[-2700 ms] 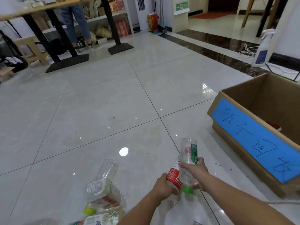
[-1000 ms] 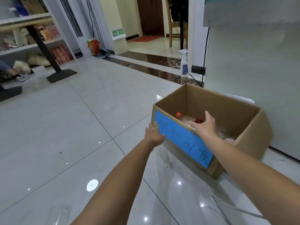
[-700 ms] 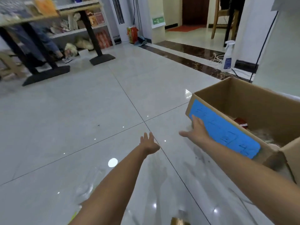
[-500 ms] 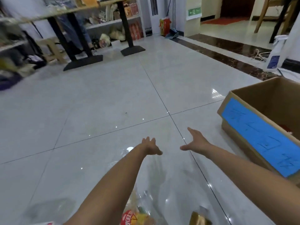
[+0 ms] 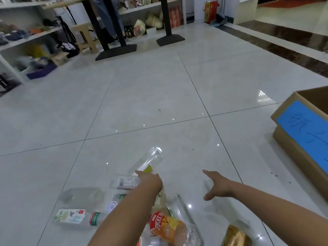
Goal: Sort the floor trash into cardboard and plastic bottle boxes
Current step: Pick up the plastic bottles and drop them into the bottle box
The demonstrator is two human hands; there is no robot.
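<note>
Several empty plastic bottles lie on the tiled floor at the bottom centre: a clear bottle with a yellow-green label (image 5: 148,161), a clear one with a white label (image 5: 124,182), a green-labelled one (image 5: 78,218) and an orange-labelled one (image 5: 167,228). My left hand (image 5: 150,179) reaches over the pile, its fingers at the yellow-green labelled bottle; I cannot tell if they touch it. My right hand (image 5: 215,187) hovers spread open above the floor and holds nothing. The cardboard box (image 5: 284,144) with a blue handwritten label (image 5: 305,132) stands at the right edge.
A brown bottle (image 5: 235,236) lies at the bottom right. Black table bases (image 5: 116,51) and a person's legs (image 5: 108,18) are at the far side, with a wooden stool (image 5: 87,37) and cluttered shelves (image 5: 26,39) at the left. A dark marble strip (image 5: 276,39) runs along the right.
Both hands have left the box empty and swung back left and down. The view turned from the box to the bottle pile, which is now under my arms.
</note>
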